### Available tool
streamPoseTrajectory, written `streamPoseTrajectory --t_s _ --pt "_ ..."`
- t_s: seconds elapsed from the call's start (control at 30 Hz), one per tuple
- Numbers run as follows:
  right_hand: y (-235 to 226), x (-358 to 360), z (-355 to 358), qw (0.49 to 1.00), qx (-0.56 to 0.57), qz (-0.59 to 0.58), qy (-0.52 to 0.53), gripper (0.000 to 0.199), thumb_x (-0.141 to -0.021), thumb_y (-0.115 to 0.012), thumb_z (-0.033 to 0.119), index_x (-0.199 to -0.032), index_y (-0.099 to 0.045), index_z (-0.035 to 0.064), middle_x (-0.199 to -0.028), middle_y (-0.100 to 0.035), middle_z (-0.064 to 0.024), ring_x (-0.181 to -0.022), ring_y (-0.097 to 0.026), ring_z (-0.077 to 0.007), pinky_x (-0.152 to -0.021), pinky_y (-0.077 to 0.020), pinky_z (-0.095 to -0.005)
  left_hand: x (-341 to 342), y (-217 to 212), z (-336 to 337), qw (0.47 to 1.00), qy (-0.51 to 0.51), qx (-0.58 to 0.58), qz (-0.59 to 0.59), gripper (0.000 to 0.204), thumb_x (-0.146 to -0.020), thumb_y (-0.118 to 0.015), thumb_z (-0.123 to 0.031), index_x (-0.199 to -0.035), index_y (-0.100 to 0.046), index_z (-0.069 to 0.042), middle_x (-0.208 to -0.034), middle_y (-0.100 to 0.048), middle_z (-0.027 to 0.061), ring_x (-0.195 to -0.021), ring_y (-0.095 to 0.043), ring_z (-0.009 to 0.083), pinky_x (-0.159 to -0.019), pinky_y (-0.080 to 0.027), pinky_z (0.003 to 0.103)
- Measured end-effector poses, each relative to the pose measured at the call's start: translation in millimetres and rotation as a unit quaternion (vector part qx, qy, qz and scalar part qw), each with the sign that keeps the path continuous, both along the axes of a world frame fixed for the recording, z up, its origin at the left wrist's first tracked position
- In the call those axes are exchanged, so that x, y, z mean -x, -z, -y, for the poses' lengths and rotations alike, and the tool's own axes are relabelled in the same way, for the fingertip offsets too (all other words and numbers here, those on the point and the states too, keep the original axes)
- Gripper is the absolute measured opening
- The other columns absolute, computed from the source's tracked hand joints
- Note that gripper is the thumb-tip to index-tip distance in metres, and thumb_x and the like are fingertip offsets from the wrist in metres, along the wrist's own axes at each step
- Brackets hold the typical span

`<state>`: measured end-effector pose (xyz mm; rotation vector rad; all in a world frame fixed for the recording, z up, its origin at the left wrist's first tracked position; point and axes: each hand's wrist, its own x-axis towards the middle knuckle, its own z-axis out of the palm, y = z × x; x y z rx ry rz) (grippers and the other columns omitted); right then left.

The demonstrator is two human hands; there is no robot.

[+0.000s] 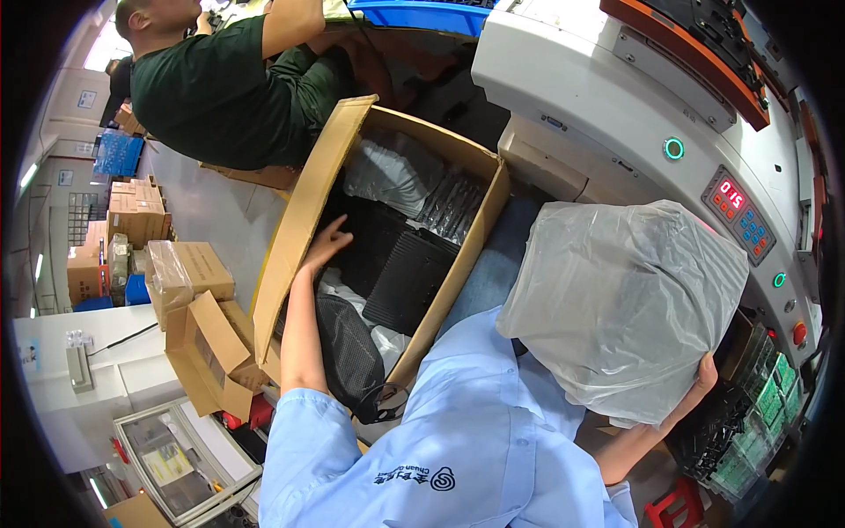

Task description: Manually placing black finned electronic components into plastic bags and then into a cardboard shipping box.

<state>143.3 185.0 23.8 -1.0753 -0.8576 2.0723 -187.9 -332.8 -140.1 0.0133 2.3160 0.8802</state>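
Observation:
My left hand [327, 244] is over the left side of an open cardboard box [290, 255], its fingers spread and holding nothing. Inside that box lie black ribbed plastic parts [410, 278], next to several items in clear plastic bags [393, 172]. My right hand [695, 396] grips the lower right edge of a bulky, squarish bundle in a translucent plastic bag [629, 304]. The bundle is held up to the right of my body, and the plastic hides what is inside. A black mesh piece [345, 348] sits by my left forearm.
A white machine [598, 97] with lit green buttons and a keypad [738, 214] stands at the right. Green circuit boards [775, 405] are stacked below it. A seated person [229, 97] works at the far left. Cardboard cartons [189, 273] stand on the floor at left.

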Motion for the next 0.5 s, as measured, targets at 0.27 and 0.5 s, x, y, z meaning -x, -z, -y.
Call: streamPoseTrajectory --t_s 0.27,0.5 --pt "-9 7 7 1.0 -0.019 -0.003 -0.008 0.052 -0.077 -0.057 0.037 -0.114 -0.053 -0.0004 -0.106 -0.059 -0.0113 -0.095 -0.057 -0.0221 -0.084 -0.0447 -0.0338 57 66 81 0.887 -0.111 0.213 -0.395 0.053 -0.085 -0.061 -0.031 -0.126 -0.05 -0.001 -0.125 -0.053 0.0221 -0.12 -0.047 0.0339 -0.098 -0.037 0.037" --pt "-18 2 20 0.999 -0.034 0.009 -0.004 0.054 -0.079 -0.057 0.038 -0.116 -0.053 -0.0006 -0.109 -0.059 -0.0113 -0.097 -0.057 -0.0216 -0.086 -0.044 -0.0332 84 103 66 0.83 -0.017 0.321 -0.456 0.05 -0.083 -0.061 -0.038 -0.112 -0.06 0.003 -0.113 -0.059 0.024 -0.11 -0.054 0.0374 -0.093 -0.043 0.042"
